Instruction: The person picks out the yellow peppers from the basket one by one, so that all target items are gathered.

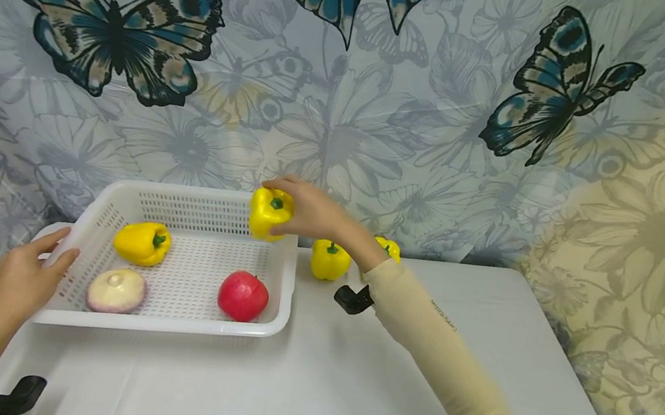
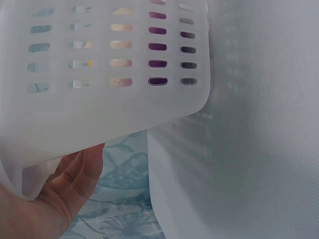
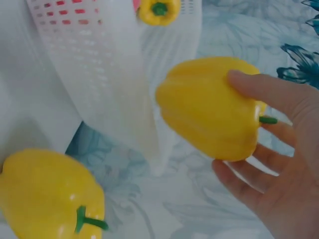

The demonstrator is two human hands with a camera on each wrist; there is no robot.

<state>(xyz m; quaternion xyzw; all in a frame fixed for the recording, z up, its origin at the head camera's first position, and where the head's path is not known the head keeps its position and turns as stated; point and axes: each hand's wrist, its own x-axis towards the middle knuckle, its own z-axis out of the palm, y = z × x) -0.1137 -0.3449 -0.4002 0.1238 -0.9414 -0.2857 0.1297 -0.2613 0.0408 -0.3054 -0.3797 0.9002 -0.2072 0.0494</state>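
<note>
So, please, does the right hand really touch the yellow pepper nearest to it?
Touching. The right wrist view shows it: the thumb of the right hand lies with its tip on the yellow pepper, no gap between.

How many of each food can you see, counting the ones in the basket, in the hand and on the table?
Yellow peppers: 4 (1 in the basket, 1 in the right hand, 2 on the table)
Onion: 1
Red round fruit: 1
Total: 6

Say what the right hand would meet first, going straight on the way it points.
Past the yellow pepper it holds, probably the white basket's rim; depth is unclear, so it may pass above.
</note>
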